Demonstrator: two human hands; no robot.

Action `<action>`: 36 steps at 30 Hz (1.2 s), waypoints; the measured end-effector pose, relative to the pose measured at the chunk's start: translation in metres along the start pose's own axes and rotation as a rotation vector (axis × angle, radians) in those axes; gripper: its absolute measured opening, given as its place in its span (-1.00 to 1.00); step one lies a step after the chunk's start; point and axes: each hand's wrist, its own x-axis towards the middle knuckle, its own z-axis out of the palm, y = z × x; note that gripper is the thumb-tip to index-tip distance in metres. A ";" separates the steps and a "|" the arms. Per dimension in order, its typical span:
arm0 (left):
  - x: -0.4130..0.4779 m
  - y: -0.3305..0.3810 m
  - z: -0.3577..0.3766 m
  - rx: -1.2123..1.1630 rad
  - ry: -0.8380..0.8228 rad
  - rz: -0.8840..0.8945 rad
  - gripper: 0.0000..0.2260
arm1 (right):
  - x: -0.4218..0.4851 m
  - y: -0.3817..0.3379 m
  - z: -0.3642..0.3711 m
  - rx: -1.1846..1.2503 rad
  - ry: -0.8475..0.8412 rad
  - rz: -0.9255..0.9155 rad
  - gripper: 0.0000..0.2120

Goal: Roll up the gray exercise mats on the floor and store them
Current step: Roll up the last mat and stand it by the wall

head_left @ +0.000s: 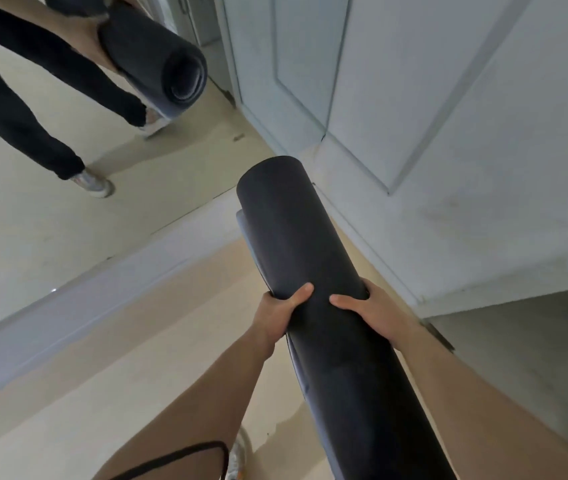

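Mat (296, 244) rolled up, held near cupboard (448, 98) | my left hand (277, 317) and right hand (377, 311) both clamped round it | rolling looks done; storing still to do.

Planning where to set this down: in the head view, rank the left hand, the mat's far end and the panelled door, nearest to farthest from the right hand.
From the right hand:
1. left hand, just across the roll, same grip.
2. far end of the rolled mat, ahead at centre.
3. panelled door, beyond it, top centre.
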 end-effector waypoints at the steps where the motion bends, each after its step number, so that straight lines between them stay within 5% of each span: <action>1: 0.023 -0.004 0.013 -0.004 0.015 -0.009 -0.40 | 0.025 0.010 -0.011 -0.001 -0.007 0.007 -0.12; 9: 0.233 -0.073 0.099 -0.038 0.134 -0.067 -0.44 | 0.245 0.107 -0.075 -0.087 -0.005 0.016 -0.02; 18: 0.451 -0.159 0.146 -0.042 0.152 -0.089 -0.42 | 0.437 0.205 -0.098 -0.093 0.059 -0.038 -0.55; 27: 0.596 -0.174 0.171 -0.028 0.182 0.004 -0.37 | 0.565 0.237 -0.110 -0.180 0.189 -0.166 -0.35; 36: 0.652 -0.180 0.182 -0.049 0.303 -0.017 -0.32 | 0.612 0.229 -0.099 -0.660 0.154 -0.131 -0.09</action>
